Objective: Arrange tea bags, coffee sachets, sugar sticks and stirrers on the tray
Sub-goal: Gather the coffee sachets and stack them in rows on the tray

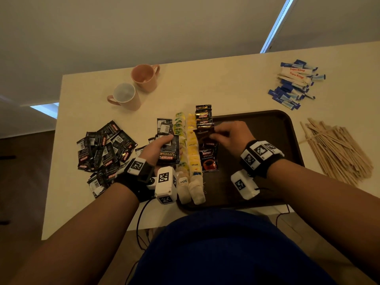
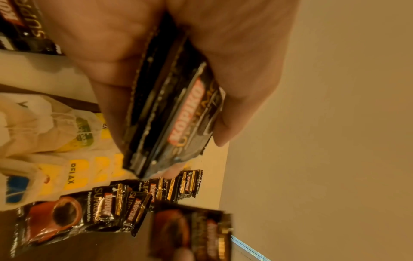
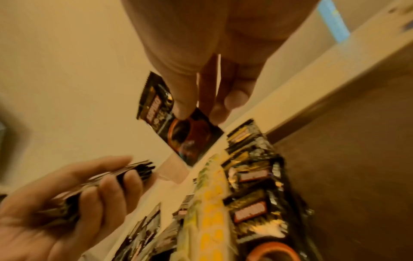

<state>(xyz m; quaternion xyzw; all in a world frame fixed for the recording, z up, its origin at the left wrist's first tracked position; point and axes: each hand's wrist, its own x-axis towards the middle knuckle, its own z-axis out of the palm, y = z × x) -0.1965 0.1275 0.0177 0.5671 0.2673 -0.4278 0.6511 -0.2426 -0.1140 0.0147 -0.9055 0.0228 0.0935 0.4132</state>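
The right hand [image 1: 230, 133] is pinching one coffee sachet [image 1: 203, 134] between thumb and fingertips, hanging it just above the row of coffee sachets [image 1: 206, 140] on the left part of the tray [image 1: 267, 124]. That row's long axis is running straight away from the person, beside two rows of tea bags [image 1: 188, 153], and the held sachet is sitting over a gap midway along it, directly under the right fingers; the next move is likely a short lowering. The left hand [image 1: 158, 148], just left of the tea bags, is curling round a stack of sachets [image 1: 169, 150], palm turned toward the right hand. More loose sachets [image 1: 102, 149] are lying on the counter [image 1: 226, 87] beyond the left hand. Sugar sticks [image 1: 296, 83] and stirrers [image 1: 337, 149] are lying right of the right hand, off the tray.
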